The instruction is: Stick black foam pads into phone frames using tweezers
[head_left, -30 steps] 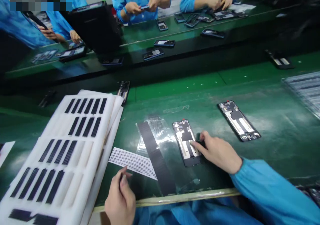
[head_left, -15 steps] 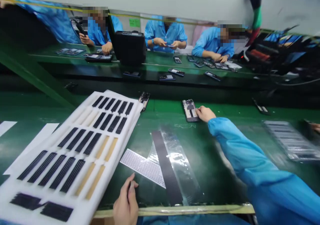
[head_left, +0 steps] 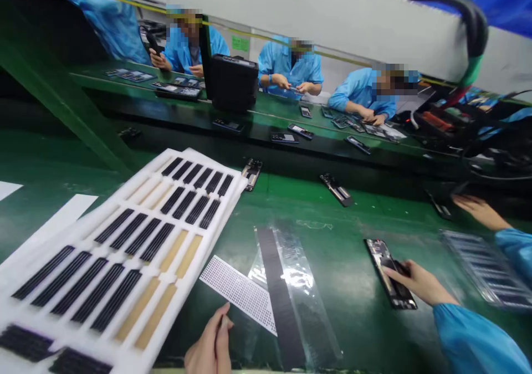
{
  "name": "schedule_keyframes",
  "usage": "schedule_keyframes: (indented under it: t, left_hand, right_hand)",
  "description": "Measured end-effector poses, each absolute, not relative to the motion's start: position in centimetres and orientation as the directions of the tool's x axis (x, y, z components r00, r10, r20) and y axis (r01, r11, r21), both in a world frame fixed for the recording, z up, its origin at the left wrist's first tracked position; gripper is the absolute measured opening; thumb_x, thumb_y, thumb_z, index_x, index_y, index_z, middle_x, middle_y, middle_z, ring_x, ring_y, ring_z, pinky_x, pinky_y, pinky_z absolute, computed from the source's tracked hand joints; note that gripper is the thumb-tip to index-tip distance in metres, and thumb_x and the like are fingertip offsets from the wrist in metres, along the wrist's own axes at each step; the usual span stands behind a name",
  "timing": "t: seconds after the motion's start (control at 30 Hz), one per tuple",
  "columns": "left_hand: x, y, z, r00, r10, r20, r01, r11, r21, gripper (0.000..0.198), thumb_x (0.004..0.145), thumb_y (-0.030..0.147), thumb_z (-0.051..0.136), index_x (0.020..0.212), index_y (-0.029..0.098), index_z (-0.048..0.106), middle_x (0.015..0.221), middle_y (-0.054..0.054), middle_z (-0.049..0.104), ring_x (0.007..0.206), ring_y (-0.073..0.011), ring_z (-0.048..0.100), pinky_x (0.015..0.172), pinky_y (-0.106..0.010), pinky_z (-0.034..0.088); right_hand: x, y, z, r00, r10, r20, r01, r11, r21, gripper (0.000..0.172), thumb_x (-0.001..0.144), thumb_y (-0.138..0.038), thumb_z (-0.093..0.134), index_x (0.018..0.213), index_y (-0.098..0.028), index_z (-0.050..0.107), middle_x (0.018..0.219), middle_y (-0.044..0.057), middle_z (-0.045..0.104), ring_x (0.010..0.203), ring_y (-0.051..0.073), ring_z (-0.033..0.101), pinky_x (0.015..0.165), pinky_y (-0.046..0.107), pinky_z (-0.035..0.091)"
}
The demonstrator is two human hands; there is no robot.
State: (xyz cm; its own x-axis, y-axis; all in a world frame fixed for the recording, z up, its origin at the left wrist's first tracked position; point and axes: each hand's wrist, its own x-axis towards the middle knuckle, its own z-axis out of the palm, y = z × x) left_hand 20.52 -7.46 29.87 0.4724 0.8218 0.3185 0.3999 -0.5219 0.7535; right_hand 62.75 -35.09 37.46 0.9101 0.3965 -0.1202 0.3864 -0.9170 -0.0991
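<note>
My left hand point(head_left: 209, 343) is closed at the bottom centre, thumb and finger pressed together. A thin dark thing seems to lie in the pinch, too little shown to name. Just ahead of it lies a white sheet of small dark dots point(head_left: 239, 292), beside a dark strip point(head_left: 279, 296) and clear film point(head_left: 310, 291). At right, my right hand point(head_left: 419, 282) grips the side of an opened phone point(head_left: 384, 257) with inner parts showing, its thumb over the phone. A second opened phone point(head_left: 336, 189) lies farther back on the bench.
White foam trays point(head_left: 177, 285) with black strips stand at left. Another opened phone point(head_left: 251, 174) lies behind them. A clear plastic tray point(head_left: 486, 269) and a co-worker's hand point(head_left: 477, 210) are at right. Several people in blue sit across a dark ledge point(head_left: 187, 122) holding phones.
My right hand has come back from the far phone spot and is now on a phone nearer me at right. A phone remains at the far spot. The co-worker's hand reaches in farther.
</note>
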Motion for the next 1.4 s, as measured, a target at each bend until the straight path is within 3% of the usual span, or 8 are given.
schedule_keyframes:
  t: [0.2, 0.3, 0.4, 0.53, 0.63, 0.8, 1.27, 1.4]
  left_hand:
    - [20.5, -6.8, 31.4, 0.611, 0.686, 0.395, 0.312, -0.668, 0.676, 0.031, 0.101, 0.016, 0.044, 0.129, 0.017, 0.058, 0.103, -0.007, 0.077, 0.086, -0.0142, 0.075, 0.083, -0.02, 0.058]
    - [20.7, -6.9, 32.1, 0.609, 0.69, 0.392, 0.337, -0.672, 0.66, 0.036, 0.1, 0.013, 0.044, 0.133, 0.018, 0.057, 0.112, -0.009, 0.074, 0.099, -0.0159, 0.073, 0.09, -0.023, 0.057]
    - [21.5, -6.9, 32.8, 0.621, 0.687, 0.378, 0.371, -0.682, 0.63, 0.037, 0.1, 0.011, 0.044, 0.134, 0.019, 0.056, 0.118, -0.01, 0.072, 0.107, -0.0159, 0.071, 0.092, -0.022, 0.056]
    - [24.3, -6.0, 34.3, 0.712, 0.628, 0.315, 0.455, -0.754, 0.474, 0.043, 0.097, 0.006, 0.043, 0.136, 0.019, 0.056, 0.129, -0.012, 0.066, 0.105, -0.0185, 0.071, 0.086, -0.025, 0.059]
    - [27.6, -4.6, 36.0, 0.827, 0.547, 0.129, 0.504, -0.823, 0.262, 0.06, 0.084, -0.005, 0.044, 0.136, 0.021, 0.057, 0.154, -0.014, 0.048, 0.1, -0.0232, 0.071, 0.073, -0.033, 0.063]
    - [32.6, -2.2, 37.9, 0.876, 0.48, -0.04, 0.482, -0.872, 0.088, 0.075, 0.074, -0.008, 0.049, 0.144, 0.019, 0.052, 0.164, -0.013, 0.03, 0.092, -0.0242, 0.07, 0.063, -0.035, 0.063]
    - [35.3, -1.0, 35.8, 0.879, 0.469, -0.084, 0.475, -0.845, 0.245, 0.066, 0.08, -0.007, 0.044, 0.142, 0.015, 0.055, 0.156, -0.013, 0.045, 0.097, -0.0311, 0.07, 0.065, -0.043, 0.063]
    - [34.7, -1.1, 36.8, 0.831, 0.557, -0.013, 0.525, -0.775, 0.351, 0.052, 0.092, 0.0, 0.042, 0.138, 0.019, 0.056, 0.146, -0.011, 0.057, 0.113, -0.0262, 0.066, 0.083, -0.038, 0.061]
  right_hand:
    - [57.9, -31.4, 36.0, 0.803, 0.44, -0.401, 0.393, -0.898, -0.199, 0.036, 0.068, -0.058, 0.066, 0.064, -0.027, 0.048, 0.061, 0.004, 0.067, 0.06, 0.027, 0.066, 0.057, 0.033, 0.045]
    - [56.0, -27.3, 37.9, 0.831, 0.45, -0.326, 0.413, -0.893, -0.179, 0.043, 0.076, -0.066, 0.055, 0.058, -0.028, 0.045, 0.055, 0.006, 0.063, 0.056, 0.028, 0.064, 0.056, 0.035, 0.043]
    - [54.8, -21.8, 40.7, 0.854, 0.508, -0.113, 0.428, -0.809, -0.403, 0.054, 0.089, -0.069, 0.038, 0.06, -0.026, 0.053, 0.061, 0.008, 0.067, 0.061, 0.027, 0.066, 0.061, 0.036, 0.046]
    - [53.2, -14.0, 42.0, 0.802, 0.595, 0.052, 0.385, -0.448, -0.807, 0.068, 0.094, -0.073, 0.037, 0.066, -0.02, 0.069, 0.07, 0.009, 0.073, 0.065, 0.021, 0.068, 0.067, 0.032, 0.053]
    - [52.7, -10.2, 39.9, 0.795, 0.606, -0.001, 0.227, -0.3, -0.927, 0.071, 0.09, -0.077, 0.042, 0.07, -0.016, 0.073, 0.051, 0.007, 0.067, 0.05, 0.017, 0.064, 0.055, 0.028, 0.053]
    - [53.9, -8.9, 35.7, 0.702, 0.703, -0.117, 0.038, -0.202, -0.979, 0.059, 0.074, -0.073, 0.07, 0.08, -0.014, 0.07, 0.066, 0.012, 0.076, 0.059, 0.021, 0.073, 0.053, 0.028, 0.058]
    - [52.1, -8.5, 34.2, 0.674, 0.737, -0.048, 0.132, -0.183, -0.974, 0.054, 0.084, -0.068, 0.064, 0.089, -0.016, 0.073, 0.088, 0.013, 0.079, 0.073, 0.024, 0.077, 0.072, 0.035, 0.063]
    - [51.3, -10.6, 37.8, 0.712, 0.701, 0.032, 0.172, -0.13, -0.977, 0.04, 0.092, -0.055, 0.063, 0.092, -0.017, 0.077, 0.101, 0.013, 0.078, 0.081, 0.024, 0.077, 0.077, 0.035, 0.063]
